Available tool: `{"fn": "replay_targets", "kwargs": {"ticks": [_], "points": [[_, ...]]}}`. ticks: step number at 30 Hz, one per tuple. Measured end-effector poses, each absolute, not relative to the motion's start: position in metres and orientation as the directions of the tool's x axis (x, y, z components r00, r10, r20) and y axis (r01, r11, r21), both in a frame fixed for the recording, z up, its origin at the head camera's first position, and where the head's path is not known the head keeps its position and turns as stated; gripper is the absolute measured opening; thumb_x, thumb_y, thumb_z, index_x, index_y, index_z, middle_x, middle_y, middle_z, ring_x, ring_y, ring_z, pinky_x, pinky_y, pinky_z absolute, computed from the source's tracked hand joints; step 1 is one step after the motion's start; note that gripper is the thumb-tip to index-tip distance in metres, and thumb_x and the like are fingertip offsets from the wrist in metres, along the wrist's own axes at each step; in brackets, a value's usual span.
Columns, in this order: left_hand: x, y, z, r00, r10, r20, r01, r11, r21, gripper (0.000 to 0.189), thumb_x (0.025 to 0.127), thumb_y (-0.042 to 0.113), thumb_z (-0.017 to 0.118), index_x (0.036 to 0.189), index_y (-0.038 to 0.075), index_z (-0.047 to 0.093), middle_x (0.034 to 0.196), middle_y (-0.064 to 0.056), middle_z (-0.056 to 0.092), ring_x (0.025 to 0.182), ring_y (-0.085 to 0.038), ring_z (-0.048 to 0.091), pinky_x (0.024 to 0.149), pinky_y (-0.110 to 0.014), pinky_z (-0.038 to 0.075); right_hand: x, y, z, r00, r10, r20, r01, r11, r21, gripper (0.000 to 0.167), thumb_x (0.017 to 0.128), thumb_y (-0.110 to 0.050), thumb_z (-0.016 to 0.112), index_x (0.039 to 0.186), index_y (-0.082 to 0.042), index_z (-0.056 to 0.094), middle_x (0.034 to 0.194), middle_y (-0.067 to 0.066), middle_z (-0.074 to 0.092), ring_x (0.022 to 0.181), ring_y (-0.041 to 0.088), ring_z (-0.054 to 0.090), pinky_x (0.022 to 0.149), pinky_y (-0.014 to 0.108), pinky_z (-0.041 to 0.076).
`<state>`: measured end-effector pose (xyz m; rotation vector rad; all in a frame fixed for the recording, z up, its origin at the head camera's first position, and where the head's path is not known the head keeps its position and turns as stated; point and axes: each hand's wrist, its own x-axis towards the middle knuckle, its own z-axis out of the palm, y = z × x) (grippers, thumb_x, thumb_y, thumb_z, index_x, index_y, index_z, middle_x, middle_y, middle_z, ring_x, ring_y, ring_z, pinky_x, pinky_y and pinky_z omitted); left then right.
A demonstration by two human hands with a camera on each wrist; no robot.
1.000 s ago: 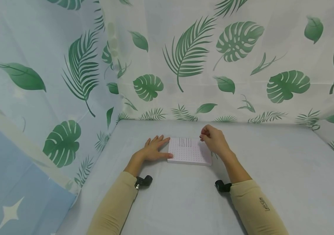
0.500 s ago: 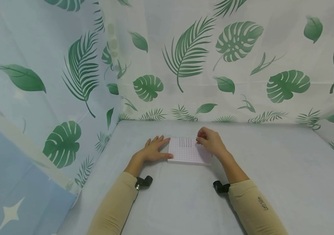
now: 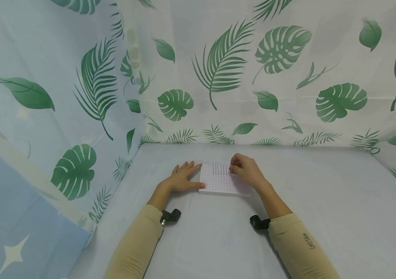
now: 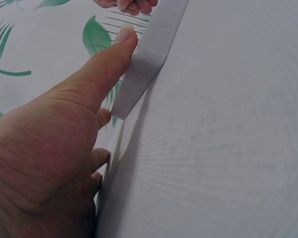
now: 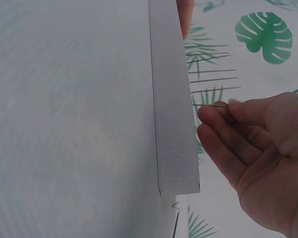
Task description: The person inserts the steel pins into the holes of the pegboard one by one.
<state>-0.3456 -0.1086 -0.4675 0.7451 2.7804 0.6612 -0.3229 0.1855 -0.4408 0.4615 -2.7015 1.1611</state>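
Observation:
A white board (image 3: 219, 187) with a grid of small dots lies flat on the table. Several thin dark metal pins (image 3: 221, 169) stand in a row near its far edge, one of them leaning. My left hand (image 3: 180, 179) rests at the board's left side, thumb and forefinger spread against its corners; the thumb (image 4: 107, 64) touches the near corner in the left wrist view. My right hand (image 5: 268, 141) pinches another thin metal pin (image 5: 214, 105) between thumb and forefinger, at the right end of the row. The pin's lower end meets the board's top; how deep it sits is hidden.
A thin dark stick-like thing (image 5: 176, 225) lies on the table beyond the board's right end in the right wrist view. The white table (image 3: 215, 236) backs onto a leaf-patterned curtain (image 3: 233, 77). Black wrist cameras (image 3: 171, 215) sit at both cuffs.
My right hand has moved left and slightly nearer over the board, bringing the pinched pin close to the right end of the row. The left hand and the board have stayed put.

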Motion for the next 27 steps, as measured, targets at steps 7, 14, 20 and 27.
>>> {"fn": "replay_targets", "kwargs": {"ticks": [7, 14, 20, 27], "points": [[-0.3451, -0.1082, -0.4691, -0.860, 0.505, -0.071, 0.420, 0.780, 0.464, 0.097, 0.088, 0.072, 0.067, 0.166, 0.027, 0.030, 0.175, -0.013, 0.016, 0.163, -0.038, 0.006, 0.129, -0.063, -0.002, -0.3246, 0.1832, -0.4459, -0.933, -0.233, 0.276, -0.357, 0.708, -0.610, 0.007, 0.097, -0.004, 0.070, 0.096, -0.007, 0.064, 0.082, 0.006, 0.069, 0.075, 0.018, 0.060, 0.071, 0.031, 0.049], [-0.3456, -0.1085, -0.4677, -0.861, 0.504, -0.071, 0.420, 0.782, 0.460, 0.097, 0.088, 0.071, 0.067, 0.166, 0.027, 0.029, 0.175, -0.013, 0.016, 0.163, -0.038, 0.006, 0.129, -0.062, -0.002, -0.3235, 0.1811, -0.4442, -0.930, -0.245, 0.275, -0.364, 0.729, -0.580, 0.008, 0.096, -0.004, 0.071, 0.097, -0.006, 0.063, 0.081, 0.005, 0.067, 0.074, 0.019, 0.057, 0.070, 0.032, 0.046], [-0.3482, -0.1084, -0.4693, -0.859, 0.507, -0.078, 0.420, 0.782, 0.461, 0.097, 0.089, 0.070, 0.067, 0.166, 0.027, 0.027, 0.175, -0.012, 0.014, 0.163, -0.037, 0.004, 0.129, -0.061, -0.004, -0.3214, 0.1789, -0.4387, -0.937, -0.245, 0.248, -0.345, 0.760, -0.551, 0.009, 0.097, -0.006, 0.072, 0.097, -0.007, 0.063, 0.081, 0.005, 0.066, 0.074, 0.019, 0.056, 0.069, 0.032, 0.046], [-0.3472, -0.1094, -0.4692, -0.854, 0.515, -0.067, 0.430, 0.775, 0.463, 0.097, 0.088, 0.071, 0.067, 0.166, 0.026, 0.030, 0.175, -0.014, 0.016, 0.163, -0.039, 0.006, 0.129, -0.063, -0.002, -0.3233, 0.1789, -0.4408, -0.943, -0.233, 0.239, -0.329, 0.773, -0.543, 0.009, 0.096, -0.008, 0.072, 0.096, -0.009, 0.064, 0.082, 0.005, 0.067, 0.075, 0.019, 0.057, 0.069, 0.032, 0.045]]}}
